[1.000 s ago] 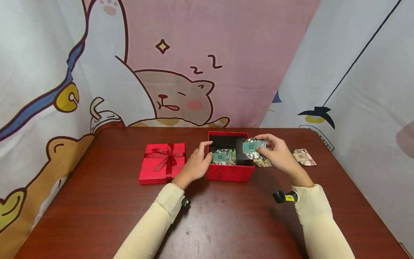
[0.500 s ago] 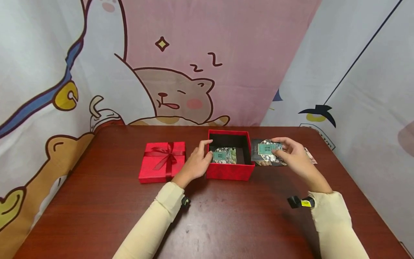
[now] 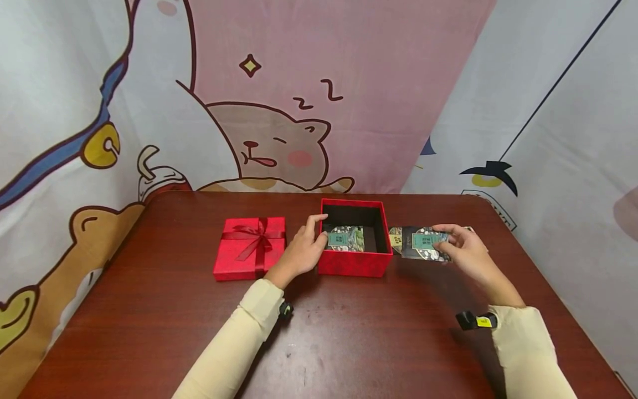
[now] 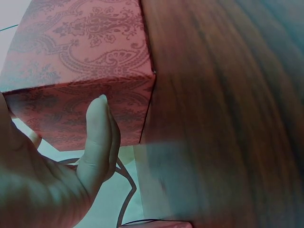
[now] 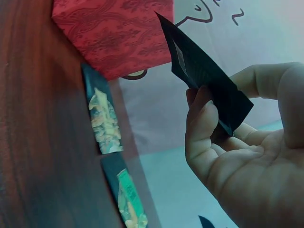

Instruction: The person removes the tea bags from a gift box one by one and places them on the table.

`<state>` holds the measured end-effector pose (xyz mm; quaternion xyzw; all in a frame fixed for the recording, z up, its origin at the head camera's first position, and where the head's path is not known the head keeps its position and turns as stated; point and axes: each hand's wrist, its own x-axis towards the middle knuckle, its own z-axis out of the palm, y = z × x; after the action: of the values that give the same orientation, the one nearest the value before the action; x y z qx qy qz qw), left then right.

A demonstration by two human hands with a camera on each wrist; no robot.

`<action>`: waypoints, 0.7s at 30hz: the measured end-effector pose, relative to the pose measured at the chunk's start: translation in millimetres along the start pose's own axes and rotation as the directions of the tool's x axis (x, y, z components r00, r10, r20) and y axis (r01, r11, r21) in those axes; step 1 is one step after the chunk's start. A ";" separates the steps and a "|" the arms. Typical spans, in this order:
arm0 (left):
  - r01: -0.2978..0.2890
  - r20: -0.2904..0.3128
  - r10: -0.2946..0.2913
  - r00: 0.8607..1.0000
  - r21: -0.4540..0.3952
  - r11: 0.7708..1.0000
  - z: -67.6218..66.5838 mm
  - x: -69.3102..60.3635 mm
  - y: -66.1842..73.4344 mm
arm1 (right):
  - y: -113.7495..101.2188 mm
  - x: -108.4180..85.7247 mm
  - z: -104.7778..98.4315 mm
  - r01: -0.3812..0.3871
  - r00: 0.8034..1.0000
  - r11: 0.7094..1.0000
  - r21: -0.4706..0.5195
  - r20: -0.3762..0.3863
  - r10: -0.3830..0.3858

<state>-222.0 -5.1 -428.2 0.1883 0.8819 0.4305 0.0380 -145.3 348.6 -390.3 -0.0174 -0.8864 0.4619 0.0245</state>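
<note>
The red box (image 3: pixel 355 265) stands open on the table with a green-labelled packet (image 3: pixel 344 239) lying inside it. My left hand (image 3: pixel 300 252) grips the box's left wall, with some fingers against its outer side (image 4: pixel 80 116) in the left wrist view. To the right of the box, my right hand (image 3: pixel 471 252) pinches a dark packet (image 3: pixel 423 243) with a green label by its right end. In the right wrist view this packet (image 5: pixel 204 71) is raised and tilted, between the thumb and fingers of my right hand (image 5: pixel 251 152).
Left of the box lies the red lid (image 3: pixel 249 249) with a ribbon bow. A yellow-labelled packet (image 3: pixel 395 238) lies right of the box, partly covered. The right wrist view shows two packets on the table, one near the box (image 5: pixel 105 121), another beyond it (image 5: pixel 129 197). A printed curtain (image 3: pixel 379 111) hangs behind.
My right hand has moved the pinched packet from above the box's right edge out to the right, over the packets there. My left hand has stayed on the box.
</note>
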 end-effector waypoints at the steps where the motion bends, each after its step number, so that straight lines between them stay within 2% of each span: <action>1: 0.001 0.000 -0.001 1.000 0.002 1.000 0.0 0.1 -0.1 | 1.9 -0.1 0.8 0.003 1.000 1.000 0.008 0.004 -0.003; 8: 0.003 0.005 -0.003 1.000 0.001 1.000 0.2 0.2 0.4 | 16.6 1.6 10.1 0.011 0.999 0.999 0.046 0.043 -0.013; 15: 0.000 0.007 0.000 1.000 0.009 1.000 0.3 1.1 0.3 | 25.7 1.2 18.7 0.018 0.998 1.000 -0.019 0.063 -0.016; 21: -0.001 0.003 0.001 1.000 0.015 1.000 0.6 1.1 -0.1 | 29.6 2.7 25.9 0.021 0.994 0.999 -0.026 0.105 -0.018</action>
<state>-222.9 -4.3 -428.6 0.1897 0.8849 0.4237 0.0377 -149.4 344.6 -429.3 0.0151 -0.8929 0.4497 -0.0180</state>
